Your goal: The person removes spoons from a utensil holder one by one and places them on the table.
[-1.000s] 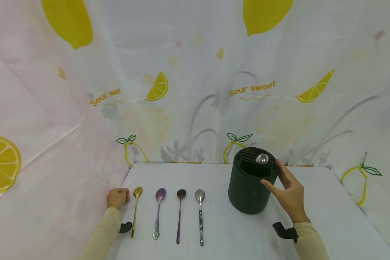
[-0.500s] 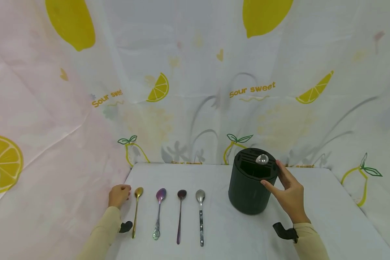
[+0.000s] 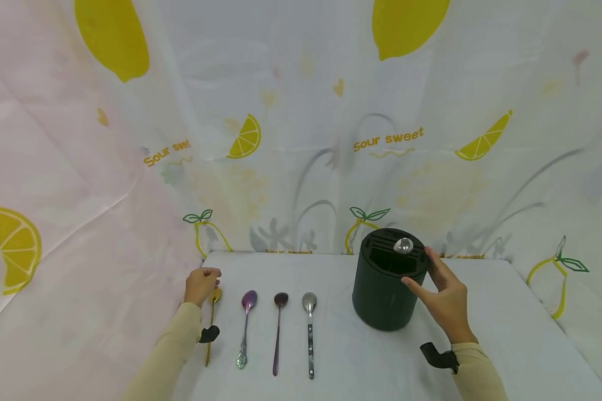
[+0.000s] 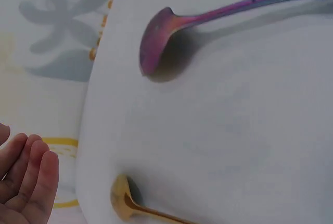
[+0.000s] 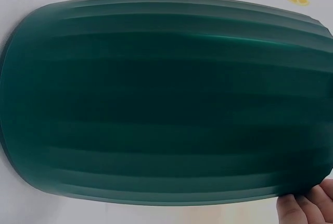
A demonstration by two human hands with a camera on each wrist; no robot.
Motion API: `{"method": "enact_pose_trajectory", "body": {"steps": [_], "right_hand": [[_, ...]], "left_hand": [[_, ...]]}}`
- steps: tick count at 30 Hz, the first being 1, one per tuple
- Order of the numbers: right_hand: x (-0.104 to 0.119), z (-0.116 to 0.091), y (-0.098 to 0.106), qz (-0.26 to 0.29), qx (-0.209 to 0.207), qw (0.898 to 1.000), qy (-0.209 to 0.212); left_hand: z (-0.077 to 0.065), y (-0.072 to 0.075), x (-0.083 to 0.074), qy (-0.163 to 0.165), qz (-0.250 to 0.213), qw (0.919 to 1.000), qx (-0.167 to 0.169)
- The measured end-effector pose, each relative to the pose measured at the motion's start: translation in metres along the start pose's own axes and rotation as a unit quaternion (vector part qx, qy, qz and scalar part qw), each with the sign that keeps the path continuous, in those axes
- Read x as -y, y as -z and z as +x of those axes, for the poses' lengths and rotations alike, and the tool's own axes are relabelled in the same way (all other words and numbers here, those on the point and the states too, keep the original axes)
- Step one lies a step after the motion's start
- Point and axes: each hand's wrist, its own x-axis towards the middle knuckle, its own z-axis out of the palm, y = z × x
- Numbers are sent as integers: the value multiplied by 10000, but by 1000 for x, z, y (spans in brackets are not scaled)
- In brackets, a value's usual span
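Observation:
My left hand [image 3: 200, 285] hovers over the gold spoon [image 3: 216, 294], covering part of it in the head view. In the left wrist view its relaxed fingers [image 4: 47, 177] hold nothing, apart from the gold bowl. To its right lie a purple iridescent spoon [image 3: 249, 301] with an ornate handle, a dark reddish spoon [image 3: 281, 299] and a silver spoon [image 3: 309, 303] with a marbled handle. My right hand [image 3: 447, 303] holds the rim of a dark green ribbed utensil holder [image 3: 383, 306], thumb in front, fingers on the right side. A rounded silver spoon head [image 3: 403, 245] shows at its slotted top.
Everything stands on a white-covered table [image 3: 351, 367]. A lemon-print cloth [image 3: 301, 184] hangs behind it and along the left side. The holder stands right of the row of spoons, towards the back.
My left hand has moved right and slightly away from me, from beside the gold spoon to over its bowl. The right hand and the holder stay in place.

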Motion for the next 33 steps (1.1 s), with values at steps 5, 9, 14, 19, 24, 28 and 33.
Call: {"method": "enact_pose_trajectory", "body": {"steps": [5, 9, 14, 19, 24, 28, 33], "right_hand": [[1, 0, 0, -12, 3, 10000, -26], [2, 0, 0, -85, -8, 10000, -36], [3, 0, 0, -158, -26, 9998, -93], [5, 0, 0, -246, 28, 9996, -160], [10, 2, 1, -417, 20, 9990, -177], [15, 4, -1, -611, 35, 9980, -131], [20, 5, -1, -720, 76, 9974, 7]], "left_hand": [[5, -12, -20, -141, -342, 9993, 7], [8, -26, -40, -263, -817, 9963, 95], [4, -43, -73, -465, -1292, 9899, 356], [-7, -59, -110, -694, -1602, 9827, 618], [-17, -75, -146, -1194, -1719, 9745, 809], [-30, -87, -169, -1760, -1630, 9668, 881], [-51, -103, -196, -2487, -1523, 9510, 1027]]}}
